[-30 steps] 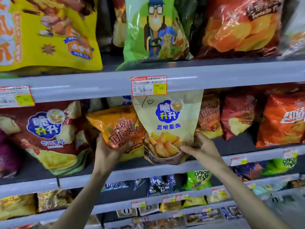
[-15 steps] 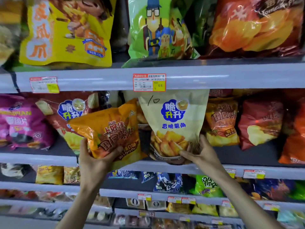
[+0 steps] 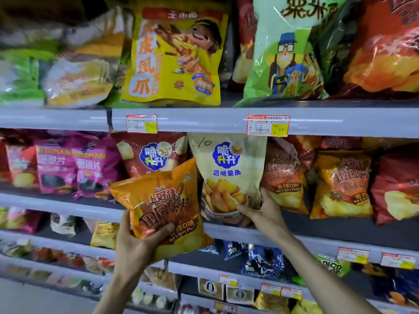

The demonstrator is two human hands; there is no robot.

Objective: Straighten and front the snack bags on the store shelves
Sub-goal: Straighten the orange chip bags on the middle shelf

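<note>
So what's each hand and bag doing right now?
Left hand: gripping the orange bag.
Orange bag: lifted off the shelf, tilted.
Right hand: holding the cream bag's lower corner.
Cream bag: upright on the shelf.
Matching orange bags: standing on the shelf.

The orange chip bag point(image 3: 163, 209) in your left hand point(image 3: 133, 243) is glossy plastic film, crinkled and throwing bright glints. The beige wedge-chip bag point(image 3: 229, 175) under your right hand point(image 3: 263, 214) looks matt and smoother, almost papery. The shelf edge point(image 3: 204, 120) above them is smooth pale painted metal with a soft sheen, carrying flat paper price labels point(image 3: 268, 125).
</note>
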